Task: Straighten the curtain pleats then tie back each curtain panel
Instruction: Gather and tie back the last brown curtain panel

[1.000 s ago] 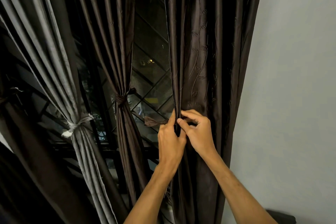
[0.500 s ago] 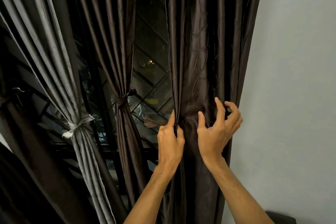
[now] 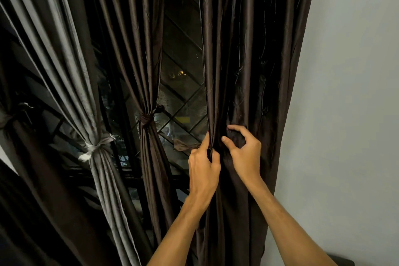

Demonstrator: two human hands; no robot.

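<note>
A dark brown embroidered curtain panel hangs loose on the right, next to the wall. My left hand pinches the gathered folds at its left edge. A brown tie strip sticks out to the left from under that hand. My right hand curls its fingers round a bunch of the same panel's fabric just to the right. The middle brown panel is tied with a brown knot. The grey panel on the left is tied with a pale band.
A pale wall stands right of the loose panel. Behind the curtains is a dark window with a diamond grille. Another dark tied panel hangs at the far left. A dark object's corner shows at the bottom right.
My right hand went from the left edge out across the panel with spread fingers, then came back leftward and curled round a fold. My left hand kept its pinch.
</note>
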